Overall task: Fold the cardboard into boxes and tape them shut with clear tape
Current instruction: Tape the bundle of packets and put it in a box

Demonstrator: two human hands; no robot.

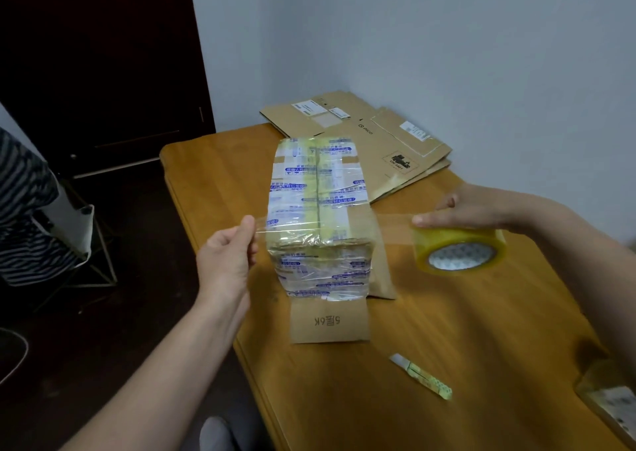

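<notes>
Centrally on wooden table (447, 330), in front of flattened cardboard sheets (378, 133): tape-wrapped cardboard box (316, 192). Gripped from above by right hand (481, 209), tape roll (459, 254) beside box; pinched in left hand (227, 261), free end of clear tape strip (392, 230) stretched across box.

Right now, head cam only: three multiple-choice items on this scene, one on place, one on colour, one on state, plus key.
1. Where does the flattened cardboard lie?
A) at the far end of the table, beyond the box
B) under the box
C) on the floor

2. What colour is the table?
A) white
B) brown
C) black

3. What is the left hand doing?
A) lying flat on the table
B) pinching the tape strip's free end
C) gripping the box

Key:
1 A: the cardboard lies flat on the tabletop by the wall.
2 B: the top is brown wood.
3 B: the strip runs from its fingers to the tape roll in the right hand.
</notes>
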